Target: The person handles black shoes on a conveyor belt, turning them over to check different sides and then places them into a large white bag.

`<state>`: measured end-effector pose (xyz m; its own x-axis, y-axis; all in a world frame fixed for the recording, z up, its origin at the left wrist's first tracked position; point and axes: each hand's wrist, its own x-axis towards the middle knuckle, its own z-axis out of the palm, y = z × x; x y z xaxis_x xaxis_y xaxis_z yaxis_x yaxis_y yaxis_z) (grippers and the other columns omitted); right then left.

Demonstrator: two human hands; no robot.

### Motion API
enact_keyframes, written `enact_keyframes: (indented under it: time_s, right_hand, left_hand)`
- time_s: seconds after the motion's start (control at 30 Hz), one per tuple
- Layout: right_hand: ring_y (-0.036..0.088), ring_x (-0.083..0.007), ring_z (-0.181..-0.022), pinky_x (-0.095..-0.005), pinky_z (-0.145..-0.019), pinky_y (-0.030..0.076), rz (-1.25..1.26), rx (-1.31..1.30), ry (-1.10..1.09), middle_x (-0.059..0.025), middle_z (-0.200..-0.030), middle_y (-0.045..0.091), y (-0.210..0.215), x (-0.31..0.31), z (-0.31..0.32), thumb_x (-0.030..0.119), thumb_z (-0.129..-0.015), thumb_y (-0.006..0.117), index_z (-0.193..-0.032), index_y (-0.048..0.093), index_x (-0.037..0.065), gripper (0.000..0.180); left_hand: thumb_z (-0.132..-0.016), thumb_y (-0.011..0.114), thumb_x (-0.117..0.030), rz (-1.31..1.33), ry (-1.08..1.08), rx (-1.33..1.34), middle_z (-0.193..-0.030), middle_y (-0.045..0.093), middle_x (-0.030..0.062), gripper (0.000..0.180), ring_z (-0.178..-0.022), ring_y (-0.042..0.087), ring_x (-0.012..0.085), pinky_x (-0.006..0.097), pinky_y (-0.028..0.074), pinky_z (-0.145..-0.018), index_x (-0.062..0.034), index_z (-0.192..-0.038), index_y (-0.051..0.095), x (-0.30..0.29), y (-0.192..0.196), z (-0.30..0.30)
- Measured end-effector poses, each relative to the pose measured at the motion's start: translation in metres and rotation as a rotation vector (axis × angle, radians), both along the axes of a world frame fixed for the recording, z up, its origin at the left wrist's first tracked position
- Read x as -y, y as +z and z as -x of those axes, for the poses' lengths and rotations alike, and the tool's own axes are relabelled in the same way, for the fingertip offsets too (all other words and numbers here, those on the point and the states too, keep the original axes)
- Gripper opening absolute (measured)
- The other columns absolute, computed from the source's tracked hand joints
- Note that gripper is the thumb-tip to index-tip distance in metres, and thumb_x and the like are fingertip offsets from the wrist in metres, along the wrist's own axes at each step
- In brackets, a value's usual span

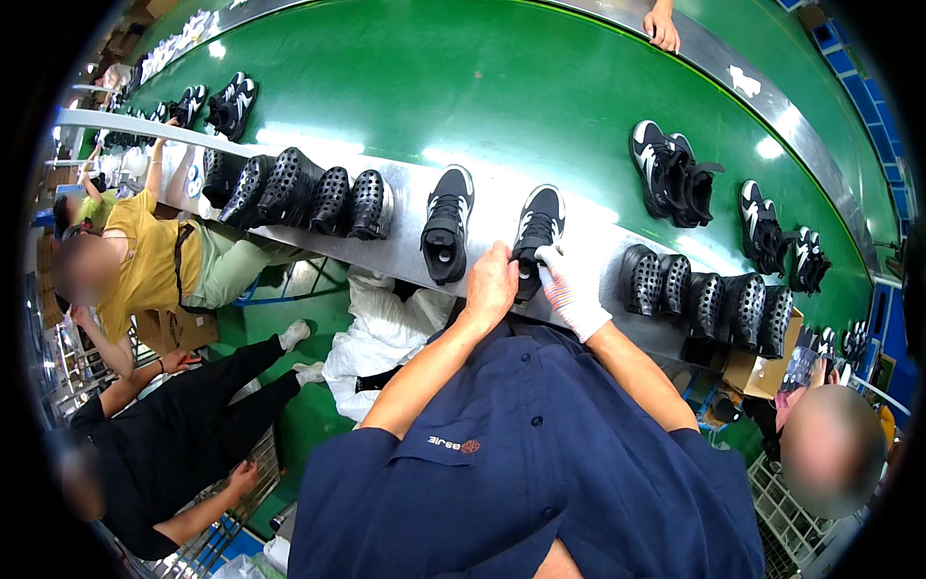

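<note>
A black sneaker with white sides and laces point(537, 224) stands toe away from me on the metal bench edge, its heel toward my body. My bare left hand point(492, 282) grips the left side of its heel opening, thumb and fingers closed together. On the other side my right hand point(571, 294), in a white glove with coloured stripes, has its fingers closed at the collar. The fingers partly cover the shoe's opening. To the left, untouched, a matching sneaker point(447, 217) rests with its opening toward me.
Black perforated shoe-shaped forms stand in rows left point(286, 188) and right point(707, 301) along the metal ledge. More sneakers point(666, 169) lie on the green belt point(424, 77). Co-workers are at the left and right; another person's hand point(662, 27) rests at the far edge.
</note>
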<state>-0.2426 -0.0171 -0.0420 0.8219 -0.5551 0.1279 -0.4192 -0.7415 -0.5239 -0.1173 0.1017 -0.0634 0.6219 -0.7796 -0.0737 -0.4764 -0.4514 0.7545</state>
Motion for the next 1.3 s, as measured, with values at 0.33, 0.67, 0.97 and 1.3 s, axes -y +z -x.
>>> enact_keyframes:
  time_s: [0.33, 0.67, 0.97, 1.3]
  right_hand:
    - [0.069, -0.0368, -0.093, -0.0458, -0.084, 0.055, -0.372, -0.039, -0.491, -0.0220, -0.103, 0.069, 0.002, -0.010, 0.021, 0.029, -0.087, 0.079, -0.125, 0.063, 0.000, 0.050]
    - [0.070, -0.0404, -0.087, -0.0492, -0.080, 0.052, -0.435, 0.033, -0.227, -0.0235, -0.093, 0.072, -0.007, -0.032, -0.031, 0.017, -0.095, 0.067, -0.109, 0.070, -0.003, 0.024]
    - [0.071, -0.0267, -0.085, -0.0391, -0.076, 0.056, -0.577, -0.035, -0.327, -0.0181, -0.101, 0.074, -0.039, -0.010, -0.007, 0.016, -0.092, 0.071, -0.116, 0.069, -0.003, 0.031]
    - [0.066, -0.0394, -0.110, -0.0475, -0.099, 0.051, -0.138, -0.148, -0.427, -0.0224, -0.116, 0.069, 0.073, 0.109, 0.013, 0.030, -0.089, 0.071, -0.122, 0.067, 0.003, 0.043]
  left_hand:
    - [-0.081, 0.075, -0.008, -0.044, -0.076, 0.515, -0.099, 0.062, 0.0142, 0.027, -0.096, 0.062, 0.0357, 0.045, 0.052, -0.081, -0.0073, -0.107, 0.065, -0.065, 0.075, -0.033]
    - [-0.084, 0.063, -0.004, -0.214, -0.345, 0.106, -0.104, 0.061, 0.0231, 0.052, -0.103, 0.060, 0.0435, 0.050, 0.053, -0.088, -0.0220, -0.133, 0.063, -0.053, 0.040, -0.033]
    - [-0.089, 0.062, -0.022, -0.468, -0.458, 0.519, -0.090, 0.072, 0.0133, 0.018, -0.091, 0.068, 0.0336, 0.047, 0.054, -0.070, -0.0121, -0.095, 0.075, -0.003, 0.040, -0.048]
    - [-0.081, 0.083, -0.029, -0.504, -0.369, 0.521, -0.123, 0.064, 0.0184, 0.052, -0.117, 0.059, 0.0373, 0.048, 0.053, -0.094, -0.0117, -0.127, 0.066, 0.097, 0.040, -0.228]
